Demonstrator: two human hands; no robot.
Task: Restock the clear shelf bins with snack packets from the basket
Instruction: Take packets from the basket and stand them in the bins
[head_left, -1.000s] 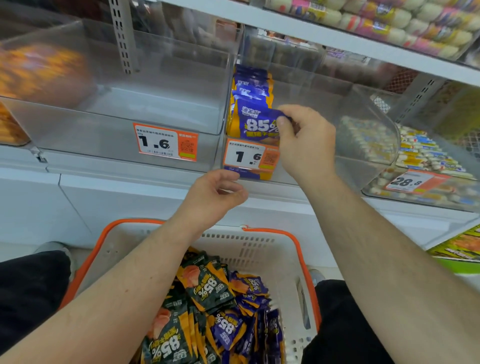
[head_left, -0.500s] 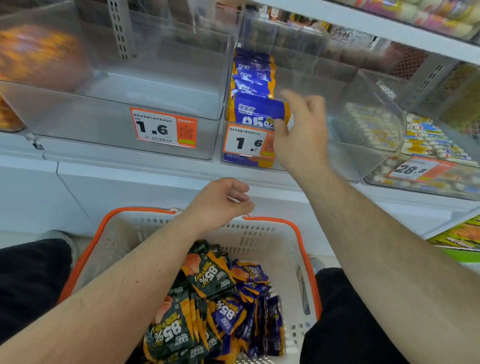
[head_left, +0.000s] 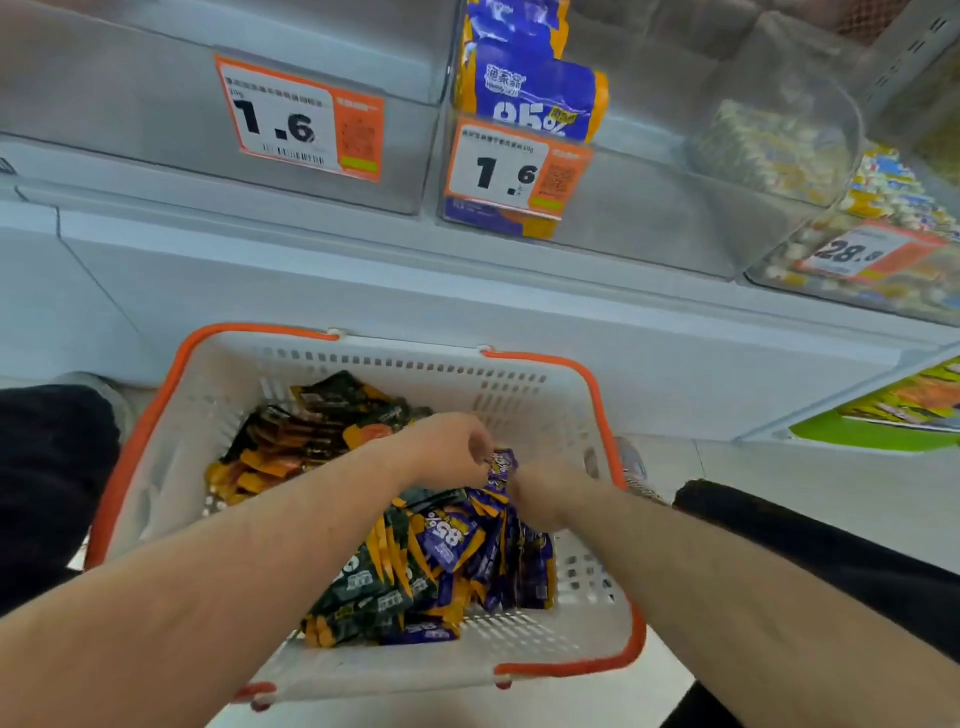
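You face a white shelf unit (head_left: 467, 291) in a shop aisle, with a pale floor below it. On the left stands a clear bin (head_left: 130, 104) with an orange price tag (head_left: 301, 117) reading 1.6; nothing shows behind its front wall. Just right of it, a second clear bin (head_left: 649, 208) holds a row of purple snack packets (head_left: 530, 88) at its left side, above its own tag (head_left: 511, 174) marked 1.6. Farther right, another bin (head_left: 883, 249) holds small pale wrapped items, too blurred to read.

Below the shelf, between your knees, sits the white basket (head_left: 171, 467) with orange handles. Dark green and orange packets (head_left: 306, 436) lie toward its left and far side; a heap of purple ones (head_left: 467, 551) lies toward its right.

Your left hand (head_left: 447, 449) hovers over the middle of the basket, fingers curled downward, their tips just beside a single purple packet (head_left: 503, 467) that stands up between your two hands. Your right hand (head_left: 540, 493) is down in the purple heap, fingers bent under. You cannot tell which hand actually pinches the raised packet, or whether both do: motion blur smears the fingertips, and the backs of your hands cover the contact.

The upper rows of the purple stack are cut off at the top edge.
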